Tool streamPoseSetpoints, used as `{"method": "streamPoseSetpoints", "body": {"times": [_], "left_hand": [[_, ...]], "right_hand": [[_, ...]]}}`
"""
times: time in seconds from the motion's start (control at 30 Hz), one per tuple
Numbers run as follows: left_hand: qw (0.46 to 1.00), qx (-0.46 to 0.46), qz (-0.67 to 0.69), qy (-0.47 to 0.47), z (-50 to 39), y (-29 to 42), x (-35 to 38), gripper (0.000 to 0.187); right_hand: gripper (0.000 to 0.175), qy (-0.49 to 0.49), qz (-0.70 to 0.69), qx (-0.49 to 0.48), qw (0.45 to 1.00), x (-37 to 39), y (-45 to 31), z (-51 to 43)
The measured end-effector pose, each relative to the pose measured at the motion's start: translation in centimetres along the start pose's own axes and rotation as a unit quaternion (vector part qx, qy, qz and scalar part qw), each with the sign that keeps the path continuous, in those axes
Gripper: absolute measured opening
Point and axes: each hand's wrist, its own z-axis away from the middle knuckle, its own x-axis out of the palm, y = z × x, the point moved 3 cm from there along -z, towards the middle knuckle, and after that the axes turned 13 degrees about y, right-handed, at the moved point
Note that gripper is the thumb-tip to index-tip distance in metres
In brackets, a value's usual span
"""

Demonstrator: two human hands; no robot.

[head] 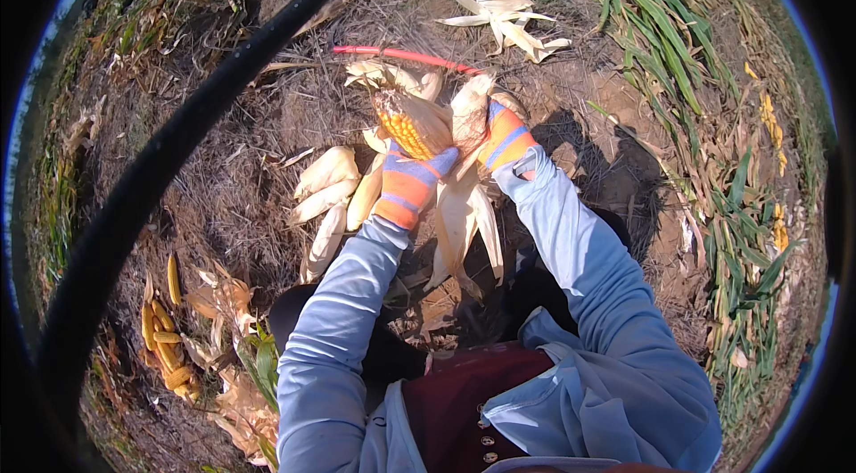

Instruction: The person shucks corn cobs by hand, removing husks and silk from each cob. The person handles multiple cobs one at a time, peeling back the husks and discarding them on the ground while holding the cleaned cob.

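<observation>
My left hand (413, 180), in an orange and blue striped glove, is closed around an ear of corn (406, 132) whose yellow kernels show at its upper left side. Pale dry husk still wraps the ear's right side. My right hand (506, 137), gloved alike, grips the peeled-back dry husk (471, 108) just right of the ear. Below both hands, loose husk leaves (461, 225) hang or lie spread; which, I cannot tell. Several ears in pale husks (328, 182) lie on the ground left of my left hand.
A thin red rod (408, 56) lies beyond the hands, near an opened husk (505, 15). Husked yellow ears (164, 346) are piled at lower left beside loose husks (234, 299). Cut green corn stalks (662, 38) line the right. A black strap or tube (200, 105) crosses the view's left.
</observation>
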Motion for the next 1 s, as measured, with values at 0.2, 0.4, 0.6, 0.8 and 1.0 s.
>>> {"method": "streamPoseSetpoints", "body": {"times": [0.2, 0.4, 0.6, 0.8, 1.0], "left_hand": [[0.93, -0.142, 0.236, 0.242, -3.1, 2.1, -6.0, 0.037], [0.93, -0.114, 0.241, 0.251, -3.6, 2.3, -9.0, 0.04], [0.964, 0.063, 0.059, 0.25, -3.7, 3.2, -8.6, 0.041], [1.0, -0.01, 0.003, 0.024, -1.4, -0.1, -2.9, 0.056], [0.994, -0.093, -0.035, -0.042, 1.2, -2.4, 0.5, 0.051]], "right_hand": [[0.05, 0.089, 0.404, -0.059, 0.909, -10.0, -3.6, -0.9], [0.041, 0.284, 0.117, 0.059, 0.95, -14.6, -1.8, -1.2], [0.031, 0.416, 0.214, -0.102, 0.878, -11.3, -9.8, -1.1], [0.057, 0.042, 0.341, -0.138, 0.929, 0.3, -6.2, 0.8], [0.065, -0.04, 0.345, -0.156, 0.925, 6.5, -4.8, 3.1]]}}
